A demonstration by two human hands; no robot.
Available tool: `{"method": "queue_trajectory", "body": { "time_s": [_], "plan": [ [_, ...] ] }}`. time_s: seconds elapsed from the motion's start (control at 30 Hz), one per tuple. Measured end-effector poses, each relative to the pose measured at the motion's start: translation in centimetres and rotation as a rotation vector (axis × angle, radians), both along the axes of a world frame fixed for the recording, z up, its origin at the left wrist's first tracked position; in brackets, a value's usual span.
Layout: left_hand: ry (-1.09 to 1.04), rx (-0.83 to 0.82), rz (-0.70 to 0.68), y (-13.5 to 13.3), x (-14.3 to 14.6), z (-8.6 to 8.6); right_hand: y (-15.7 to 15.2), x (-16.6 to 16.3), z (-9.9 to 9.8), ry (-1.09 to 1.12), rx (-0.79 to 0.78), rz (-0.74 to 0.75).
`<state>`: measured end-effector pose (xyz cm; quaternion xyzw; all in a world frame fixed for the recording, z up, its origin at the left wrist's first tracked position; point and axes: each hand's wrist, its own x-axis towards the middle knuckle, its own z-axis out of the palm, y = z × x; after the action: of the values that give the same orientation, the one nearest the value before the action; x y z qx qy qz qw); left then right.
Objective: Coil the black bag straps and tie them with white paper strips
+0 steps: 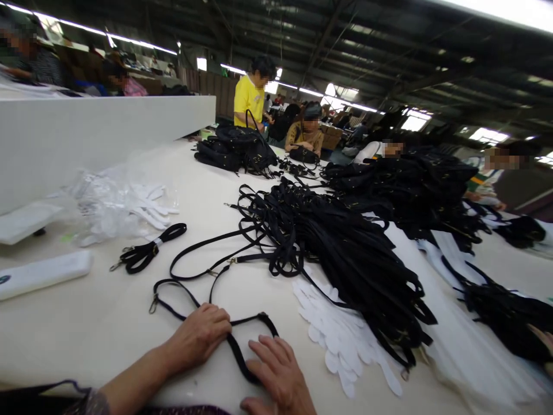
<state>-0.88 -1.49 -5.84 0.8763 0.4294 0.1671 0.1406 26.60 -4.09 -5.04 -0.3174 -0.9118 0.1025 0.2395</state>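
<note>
My left hand [199, 335] rests near the front edge of a cream table [86, 328], fingers curled down onto a black strap [242, 360] with metal clips. My right hand [280, 374] lies beside it, fingers spread flat, pressing on a loop of the same strap. The strap runs back toward a big heap of black straps [345, 248] in the table's middle. A folded, tied strap bundle [147, 253] lies to the left.
White paper pieces [341, 334] lie beside the heap, a bag of white pieces [116, 202] at left, a white box [43, 274], a raised white shelf [108, 132]. Black bags [242, 147] are stacked farther back. Several people work along the table's far and right sides.
</note>
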Motion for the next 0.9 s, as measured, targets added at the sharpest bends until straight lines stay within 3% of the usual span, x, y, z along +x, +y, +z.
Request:
{"method": "queue_trajectory", "body": {
  "time_s": [0.2, 0.4, 0.5, 0.6, 0.73, 0.9],
  "plan": [
    [-0.002, -0.019, 0.001, -0.5, -1.7, -1.3, -1.2, 2.4, -0.5, -0.063, -0.088, -0.244],
    [0.014, 0.05, -0.051, -0.8, -3.2, -2.6, -0.5, 4.0, 0.6, -0.031, -0.114, -0.341],
    [-0.016, 0.024, -0.023, -1.2, -2.7, -2.5, -0.3, 4.7, 0.4, -0.056, -0.034, -0.314],
    [-0.078, 0.041, 0.049, -1.3, -1.8, -2.1, 0.3, 5.3, -0.2, -0.072, 0.145, -0.273],
    [-0.062, 0.024, 0.083, -1.2, -0.9, -1.4, 1.2, 3.1, -0.1, -0.143, 0.268, -0.247],
    [0.016, 0.009, 0.061, -1.5, -0.8, -0.7, 2.9, -2.6, 0.3, -0.185, 0.136, -0.163]
  ]
}}
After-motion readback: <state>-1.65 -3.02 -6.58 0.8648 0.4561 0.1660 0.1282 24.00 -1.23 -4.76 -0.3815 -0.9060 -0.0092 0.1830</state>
